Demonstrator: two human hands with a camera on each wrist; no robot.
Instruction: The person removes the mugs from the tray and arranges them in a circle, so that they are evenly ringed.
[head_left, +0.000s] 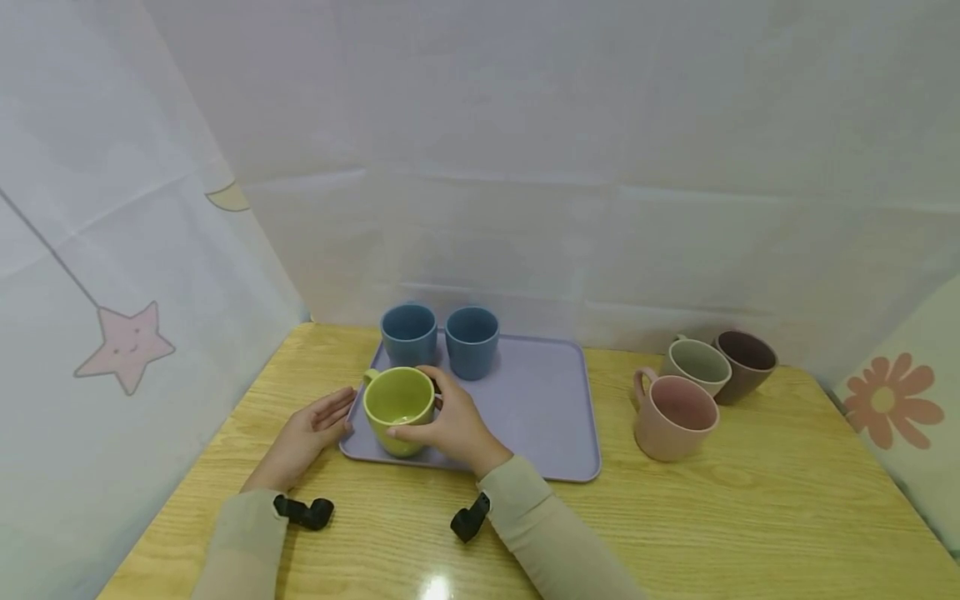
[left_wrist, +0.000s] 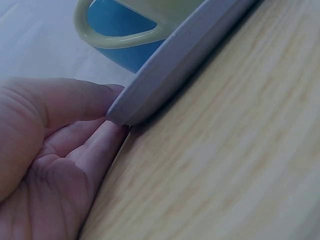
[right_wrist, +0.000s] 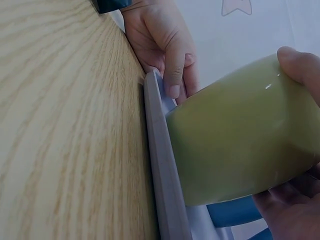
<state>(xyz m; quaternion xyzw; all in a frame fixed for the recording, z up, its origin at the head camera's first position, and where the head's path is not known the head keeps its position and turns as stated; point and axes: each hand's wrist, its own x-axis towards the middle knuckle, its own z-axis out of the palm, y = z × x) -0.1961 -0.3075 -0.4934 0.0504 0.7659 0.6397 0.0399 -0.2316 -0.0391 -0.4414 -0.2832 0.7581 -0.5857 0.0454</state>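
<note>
A yellow-green mug [head_left: 400,408] is at the near left corner of the lilac tray [head_left: 536,408], its handle turned to the far left. My right hand [head_left: 457,421] grips it across the body, thumb on the near side and fingers on the far right. In the right wrist view the base of the mug [right_wrist: 245,135] is close to the tray; full contact cannot be told. At the tray's left edge, my left hand [head_left: 306,437] holds the rim, with the thumb [left_wrist: 80,100] against it and the fingers beside it. Two blue mugs [head_left: 409,333] stand along the tray's back.
Right of the tray, a pink mug [head_left: 675,421], a pale green mug [head_left: 697,364] and a dark brown mug [head_left: 745,365] stand close together on the wooden table [head_left: 697,525]. White cloth [head_left: 525,167] hangs behind the table and at both sides.
</note>
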